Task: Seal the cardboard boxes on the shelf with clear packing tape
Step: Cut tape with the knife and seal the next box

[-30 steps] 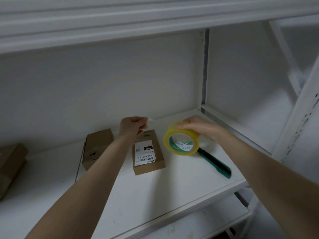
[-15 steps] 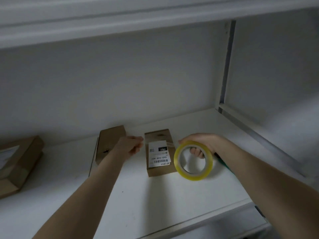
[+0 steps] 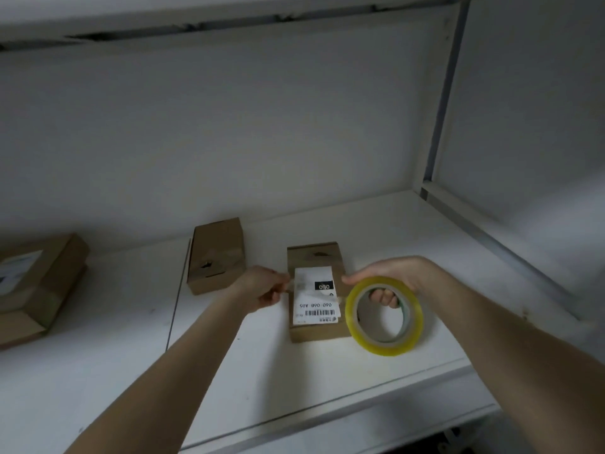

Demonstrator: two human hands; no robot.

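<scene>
A small cardboard box (image 3: 312,330) with a white barcode label lies on the white shelf (image 3: 278,388). My right hand (image 3: 397,276) grips a roll of clear yellowish packing tape (image 3: 384,316), fingers through its core, just right of the box. My left hand (image 3: 262,286) pinches the free end of the tape strip (image 3: 314,290) at the box's left edge. The strip stretches across the label between my hands. A second plain cardboard box (image 3: 216,257) lies behind and to the left.
A larger cardboard box (image 3: 36,286) with a label sits at the far left of the shelf. A white upright post (image 3: 442,103) and side rail bound the shelf on the right. The upper shelf hangs overhead.
My left hand moved from above the box down to its left edge, drawing the tape strip out. The roll dropped lower on the right. The green-handled tool is out of sight.
</scene>
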